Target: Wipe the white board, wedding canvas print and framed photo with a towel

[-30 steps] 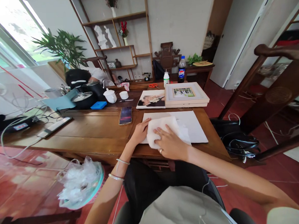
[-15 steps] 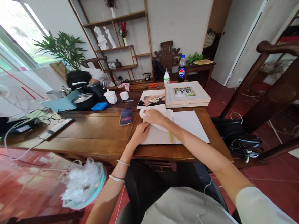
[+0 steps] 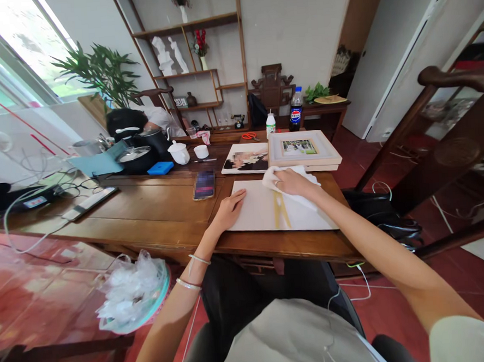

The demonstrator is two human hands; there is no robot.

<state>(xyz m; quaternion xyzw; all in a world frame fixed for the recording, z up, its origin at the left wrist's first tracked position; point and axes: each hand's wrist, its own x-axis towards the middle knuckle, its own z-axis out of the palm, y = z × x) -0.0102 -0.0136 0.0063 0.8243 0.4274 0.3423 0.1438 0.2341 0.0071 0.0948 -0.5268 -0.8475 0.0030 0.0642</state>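
A white board (image 3: 254,210) lies flat at the table's front edge, with yellowish strips (image 3: 281,211) on its surface. My left hand (image 3: 230,208) rests flat on the board's left edge, fingers stretched out and holding nothing. Bunched under my right hand (image 3: 293,183) is a white cloth (image 3: 271,177), pressed against the board's upper right part. The cloth's loose end hides that corner. Just behind the board are a photo print (image 3: 244,160) and a pale picture frame (image 3: 330,156) with a small photo in it.
A phone (image 3: 204,185) lies left of the board. Further back stand a cola bottle (image 3: 296,112), a small white bottle (image 3: 270,125), orange-handled scissors (image 3: 249,136), a white teapot (image 3: 179,152) and a blue box (image 3: 160,168). A bin with plastic bags (image 3: 136,291) stands on the floor.
My right hand has slid the cloth from the board's left side to its right side, uncovering the left part and the yellowish strips. My left hand has stayed at the left edge.
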